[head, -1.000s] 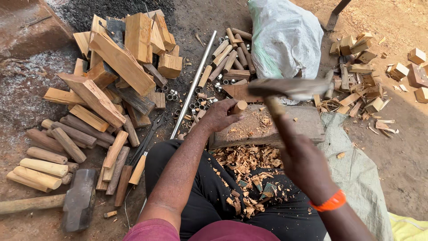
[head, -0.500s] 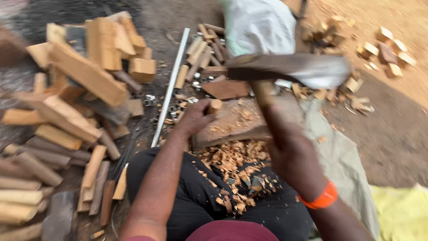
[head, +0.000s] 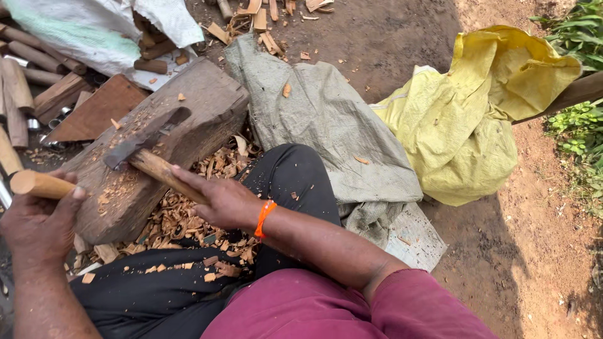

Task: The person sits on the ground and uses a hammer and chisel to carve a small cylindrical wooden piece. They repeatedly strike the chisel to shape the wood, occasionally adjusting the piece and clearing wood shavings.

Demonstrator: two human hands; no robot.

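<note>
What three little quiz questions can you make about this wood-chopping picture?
1. True or false: the right hand holds the hatchet by its wooden handle.
2. What does the left hand grip? A) round wooden stick B) yellow sack C) metal pipe
3. The hatchet head rests on the ____.

Key: 1 true; 2 A; 3 chopping block.

A wooden-handled hatchet (head: 146,145) lies flat on the chopping block; a round peg (head: 39,184) is held level.
</note>
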